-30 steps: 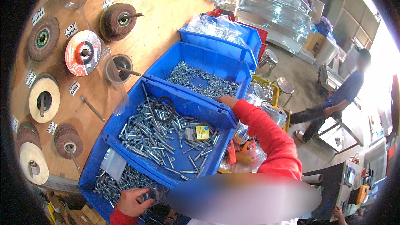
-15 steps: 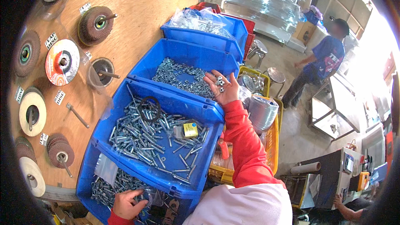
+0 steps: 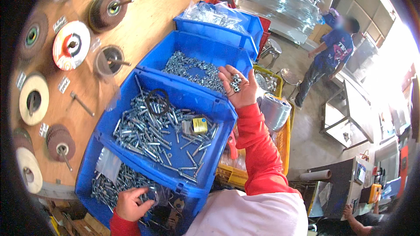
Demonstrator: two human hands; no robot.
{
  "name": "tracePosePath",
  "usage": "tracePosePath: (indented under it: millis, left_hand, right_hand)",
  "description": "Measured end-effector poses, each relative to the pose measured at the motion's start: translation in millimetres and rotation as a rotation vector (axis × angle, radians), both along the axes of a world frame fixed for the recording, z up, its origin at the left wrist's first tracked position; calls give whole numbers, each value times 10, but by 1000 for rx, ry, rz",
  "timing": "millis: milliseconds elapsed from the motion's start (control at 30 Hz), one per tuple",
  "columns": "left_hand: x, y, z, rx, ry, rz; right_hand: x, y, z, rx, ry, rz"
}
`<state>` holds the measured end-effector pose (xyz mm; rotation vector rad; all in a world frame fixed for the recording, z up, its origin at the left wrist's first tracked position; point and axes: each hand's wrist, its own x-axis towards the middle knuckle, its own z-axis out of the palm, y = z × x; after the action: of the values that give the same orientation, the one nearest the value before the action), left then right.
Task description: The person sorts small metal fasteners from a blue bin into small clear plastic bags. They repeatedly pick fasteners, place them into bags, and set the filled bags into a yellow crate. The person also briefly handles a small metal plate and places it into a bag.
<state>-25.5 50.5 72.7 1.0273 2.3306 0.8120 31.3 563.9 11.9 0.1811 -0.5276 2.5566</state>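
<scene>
Holding a few small nuts (image 3: 236, 83) in its cupped, upturned palm, the right hand (image 3: 239, 88) hovers over the far bin's rim (image 3: 227, 63). Left hand (image 3: 130, 203) is curled in the near bin's screws (image 3: 109, 183); contents unclear. Judgement: keep the palm level; bin walls crowd both hands, open room lies rightward.

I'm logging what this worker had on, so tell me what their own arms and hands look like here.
Both arms wear long, bright red sleeves reaching to the wrists; the right sleeve shows folds along the forearm, while only the cuff of the left sleeve is in view. The left hand and right hand are bare: no gloves, and no rings or watch can be made out.
</scene>
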Motion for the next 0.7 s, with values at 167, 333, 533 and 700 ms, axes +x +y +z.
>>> tracePosePath:
  millis: [167,333,533,700]
  left_hand:
    - [106,17,-41,83,2,24]
    - [209,-32,-219,177,226,-52]
    - [270,-44,-261,194,192,-57]
    - [227,-38,-361,202,151,-103]
  right_hand:
    - [268,-825,441,12,-190,-17]
    - [399,-2266,529,-29,-385,216]
    - [352,-3334,577,-19,-371,225]
    - [254,-3688,469,26,-336,43]
